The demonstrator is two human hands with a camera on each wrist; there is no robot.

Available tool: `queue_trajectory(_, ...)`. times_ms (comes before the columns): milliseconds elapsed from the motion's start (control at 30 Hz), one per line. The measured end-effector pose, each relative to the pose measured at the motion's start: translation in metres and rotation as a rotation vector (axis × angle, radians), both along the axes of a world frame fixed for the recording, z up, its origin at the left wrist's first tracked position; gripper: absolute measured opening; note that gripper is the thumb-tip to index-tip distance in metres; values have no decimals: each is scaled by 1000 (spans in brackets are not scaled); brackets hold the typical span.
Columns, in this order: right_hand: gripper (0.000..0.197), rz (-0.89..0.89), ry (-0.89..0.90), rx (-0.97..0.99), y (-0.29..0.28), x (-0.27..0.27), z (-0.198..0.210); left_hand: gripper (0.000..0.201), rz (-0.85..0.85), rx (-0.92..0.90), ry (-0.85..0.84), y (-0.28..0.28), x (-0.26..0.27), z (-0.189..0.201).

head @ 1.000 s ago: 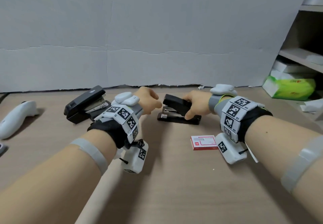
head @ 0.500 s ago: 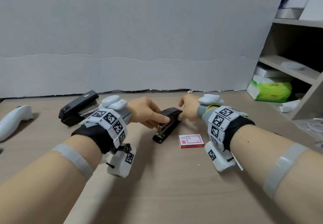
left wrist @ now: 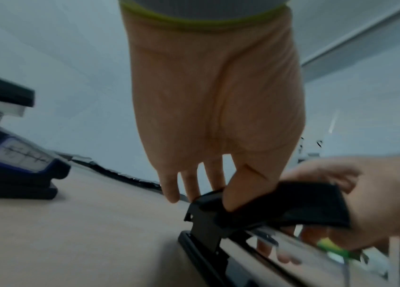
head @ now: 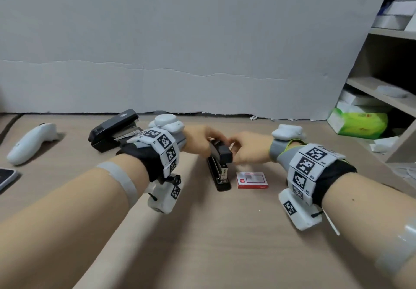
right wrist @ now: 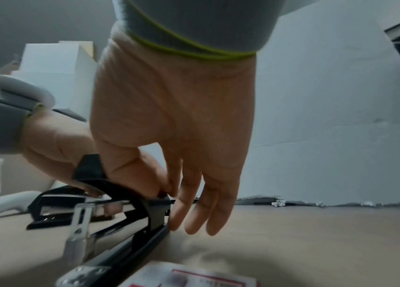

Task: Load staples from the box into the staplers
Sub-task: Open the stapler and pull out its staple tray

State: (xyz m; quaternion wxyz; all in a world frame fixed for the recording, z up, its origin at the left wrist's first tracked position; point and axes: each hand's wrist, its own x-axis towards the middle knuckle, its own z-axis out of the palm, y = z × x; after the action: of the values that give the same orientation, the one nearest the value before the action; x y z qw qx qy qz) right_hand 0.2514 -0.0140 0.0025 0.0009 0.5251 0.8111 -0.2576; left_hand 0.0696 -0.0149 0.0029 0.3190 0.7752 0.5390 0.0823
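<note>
Two staplers are on the wooden desk (head: 225, 255), and neither looks loaded yet. Both hands are on the small black stapler (head: 219, 167), which lies just left of the red-and-white staple box (head: 252, 180). The left hand (head: 199, 141) has its thumb and fingers pinched on the stapler's rear hinge end, and the right hand (head: 247, 148) has its thumb and forefinger on the black top cover, which is lifted off the metal staple rail, its other fingers hanging straight beside the base. So, by my reckoning, the work is at its first step: opening this stapler. The staple box appears shut and untouched, so I judge no strip has been taken out. The larger black stapler (head: 113, 130), well to the left of the box and farther back, stands with its top raised and no hand on it; whether it holds staples I cannot tell.
</note>
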Motion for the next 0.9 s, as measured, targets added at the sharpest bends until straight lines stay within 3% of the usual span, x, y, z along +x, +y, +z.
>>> queue_trajectory(233, 73, -6, -45, -37, -6, -3, -4, 39, 26, 123, 234, -1, -2, 6)
queue_trajectory(367, 40, -23, -75, 11, -13, -9, -6, 35, 103, 141, 250, -3, -24, 7)
queue_trajectory(500, 41, -96, -102, 117, -9, -13, -16, 27, 130, 212, 219, -9, -28, 1)
queue_trajectory(633, 29, -148, -84, 164, 2, -12, -25, 29, 171, 286, 261, -7, -29, -8)
queue_trajectory(900, 32, -202, -1, 146, 25, 5, -40, 29, 238, 275, 189, 8, -26, -12)
